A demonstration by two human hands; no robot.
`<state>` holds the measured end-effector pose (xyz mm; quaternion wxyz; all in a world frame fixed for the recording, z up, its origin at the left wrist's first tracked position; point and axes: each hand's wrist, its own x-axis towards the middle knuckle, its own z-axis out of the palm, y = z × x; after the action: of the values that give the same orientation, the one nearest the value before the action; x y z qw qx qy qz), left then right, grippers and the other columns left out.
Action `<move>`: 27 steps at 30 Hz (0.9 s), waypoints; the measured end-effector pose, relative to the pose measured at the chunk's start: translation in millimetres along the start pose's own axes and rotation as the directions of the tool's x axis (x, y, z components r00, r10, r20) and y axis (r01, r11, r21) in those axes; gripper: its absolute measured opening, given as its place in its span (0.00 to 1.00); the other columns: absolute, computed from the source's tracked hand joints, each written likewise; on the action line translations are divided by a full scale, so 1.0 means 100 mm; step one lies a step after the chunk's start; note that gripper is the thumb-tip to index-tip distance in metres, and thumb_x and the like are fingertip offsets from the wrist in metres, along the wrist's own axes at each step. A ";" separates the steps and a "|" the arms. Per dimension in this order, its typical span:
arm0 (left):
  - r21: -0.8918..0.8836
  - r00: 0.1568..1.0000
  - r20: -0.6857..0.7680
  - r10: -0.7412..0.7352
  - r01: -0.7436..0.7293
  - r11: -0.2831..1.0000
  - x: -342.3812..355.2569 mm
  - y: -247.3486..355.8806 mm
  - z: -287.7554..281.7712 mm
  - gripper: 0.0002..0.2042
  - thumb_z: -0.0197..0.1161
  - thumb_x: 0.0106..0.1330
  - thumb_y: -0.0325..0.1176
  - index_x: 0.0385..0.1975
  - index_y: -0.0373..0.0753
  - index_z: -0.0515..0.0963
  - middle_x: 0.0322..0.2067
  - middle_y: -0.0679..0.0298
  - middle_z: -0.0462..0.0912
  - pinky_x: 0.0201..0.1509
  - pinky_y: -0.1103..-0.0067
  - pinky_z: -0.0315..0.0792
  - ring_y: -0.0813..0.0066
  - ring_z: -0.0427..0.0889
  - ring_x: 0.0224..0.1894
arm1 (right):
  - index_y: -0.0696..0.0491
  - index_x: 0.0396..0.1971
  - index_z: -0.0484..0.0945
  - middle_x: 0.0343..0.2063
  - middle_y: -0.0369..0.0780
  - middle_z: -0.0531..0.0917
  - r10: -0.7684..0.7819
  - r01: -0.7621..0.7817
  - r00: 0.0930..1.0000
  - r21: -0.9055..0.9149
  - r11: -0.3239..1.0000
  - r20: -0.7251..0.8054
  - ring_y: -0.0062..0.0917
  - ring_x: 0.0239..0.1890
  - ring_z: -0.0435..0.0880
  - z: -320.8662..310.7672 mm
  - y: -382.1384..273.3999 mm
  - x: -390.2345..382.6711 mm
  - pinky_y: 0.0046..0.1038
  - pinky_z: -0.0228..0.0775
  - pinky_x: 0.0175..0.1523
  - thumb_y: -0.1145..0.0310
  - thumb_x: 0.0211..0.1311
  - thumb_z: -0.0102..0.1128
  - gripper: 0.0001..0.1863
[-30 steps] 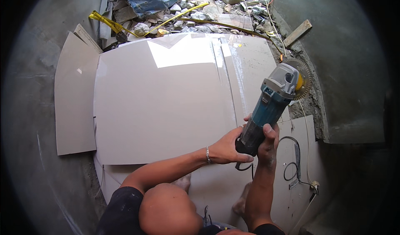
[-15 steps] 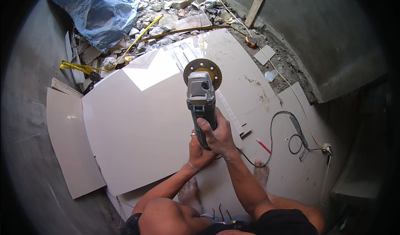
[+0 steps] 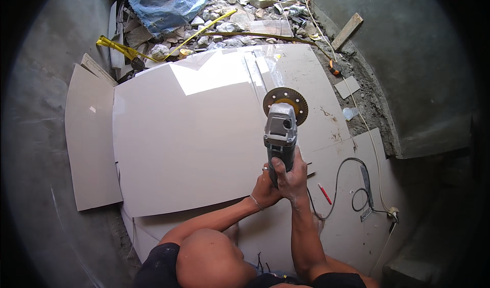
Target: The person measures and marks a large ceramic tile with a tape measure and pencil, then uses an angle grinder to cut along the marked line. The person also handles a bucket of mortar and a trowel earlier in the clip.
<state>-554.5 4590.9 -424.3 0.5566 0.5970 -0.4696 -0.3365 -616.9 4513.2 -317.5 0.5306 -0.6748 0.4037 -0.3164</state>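
In both fists I hold an angle grinder (image 3: pixel 280 126), its cutting disc (image 3: pixel 273 100) pointing away from me. My right hand (image 3: pixel 293 180) wraps round the body, thumb along the top. My left hand (image 3: pixel 265 190), with a ring and a bracelet at the wrist, grips the tail end from the left; its fingertips are partly hidden. Beneath the grinder lies a large, glossy beige tile (image 3: pixel 189 145). A clear plastic-like strip (image 3: pixel 253 73) runs along it, toward the far edge. Whether the disc touches the tile I cannot tell.
A black cord (image 3: pixel 337 178) loops on the right to a socket block (image 3: pixel 392 213), near a red pen (image 3: pixel 324 193). Another tile (image 3: pixel 92 140) leans at left. Beyond lie rubble (image 3: pixel 229 25), a blue sheet (image 3: pixel 166 4) and a tape measure (image 3: pixel 334 68). Grey walls (image 3: pixel 408 48) flank both sides.
My view has shifted, so the surroundings sit differently in it. The grinder and both hands have moved right in the picture and slightly down, with the grip unchanged.
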 end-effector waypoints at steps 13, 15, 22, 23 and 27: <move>0.203 0.993 -0.104 0.058 -0.036 0.978 -0.19 -0.27 0.00 0.34 0.78 0.59 0.37 0.63 0.37 0.68 0.51 0.53 0.83 0.56 0.61 0.78 0.51 0.86 0.53 | 0.58 0.43 0.76 0.28 0.48 0.85 -0.082 0.112 0.988 -0.237 0.965 0.135 0.42 0.31 0.89 0.30 -0.18 0.08 0.39 0.81 0.40 0.36 0.58 0.74 0.37; 0.216 0.991 -0.118 0.056 -0.030 0.976 -0.20 -0.30 -0.02 0.33 0.78 0.59 0.37 0.62 0.37 0.69 0.51 0.53 0.83 0.56 0.61 0.78 0.52 0.85 0.53 | 0.58 0.41 0.76 0.27 0.48 0.85 -0.080 0.122 0.985 -0.292 0.949 0.151 0.43 0.31 0.89 0.34 -0.23 0.09 0.40 0.81 0.39 0.36 0.57 0.75 0.36; 0.218 0.986 -0.160 0.046 -0.011 0.976 -0.22 -0.30 -0.03 0.30 0.77 0.60 0.37 0.59 0.36 0.72 0.52 0.53 0.83 0.57 0.61 0.78 0.52 0.85 0.54 | 0.56 0.37 0.76 0.24 0.48 0.85 -0.032 0.078 0.991 -0.368 0.926 0.130 0.44 0.28 0.89 0.42 -0.29 0.12 0.41 0.81 0.36 0.36 0.56 0.75 0.35; 0.212 0.985 -0.171 0.039 -0.002 0.977 -0.20 -0.27 -0.04 0.29 0.77 0.60 0.37 0.59 0.36 0.73 0.52 0.53 0.83 0.57 0.61 0.78 0.52 0.85 0.54 | 0.56 0.37 0.76 0.23 0.47 0.85 0.007 0.033 0.994 -0.377 0.926 0.105 0.43 0.27 0.89 0.44 -0.29 0.13 0.40 0.81 0.36 0.35 0.56 0.76 0.35; 0.131 0.978 -0.208 0.031 -0.004 0.991 -0.07 -0.09 -0.17 0.28 0.77 0.61 0.35 0.58 0.34 0.74 0.48 0.55 0.85 0.56 0.63 0.79 0.56 0.86 0.52 | 0.57 0.40 0.78 0.26 0.43 0.86 0.127 -0.089 0.984 -0.273 0.958 0.125 0.31 0.31 0.89 0.40 -0.29 0.21 0.36 0.82 0.40 0.41 0.58 0.77 0.32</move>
<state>-540.0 4603.0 -431.4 0.5659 0.6599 -0.4345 -0.2356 -566.6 4516.7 -299.2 0.4787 -0.7376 0.4404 -0.1813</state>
